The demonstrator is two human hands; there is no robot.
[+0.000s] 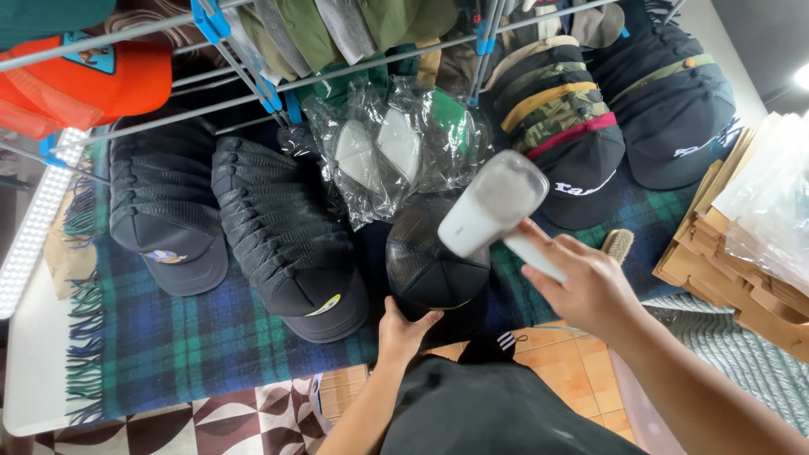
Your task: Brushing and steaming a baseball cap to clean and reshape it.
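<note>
The right hand [590, 291] is nearest to the camera; its grip is closed around the handle of a white lint roller [493, 206], whose head hangs just above a black cap [434, 270]. The left hand [403, 330] grasps this cap at its front edge. The cap lies on a plaid blanket [168, 345], beside stacked black caps [286, 244].

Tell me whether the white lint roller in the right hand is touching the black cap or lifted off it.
Cannot tell: the lint roller, held by the right hand, overlaps the black cap gripped by the left hand, but contact isn't visible.
</note>
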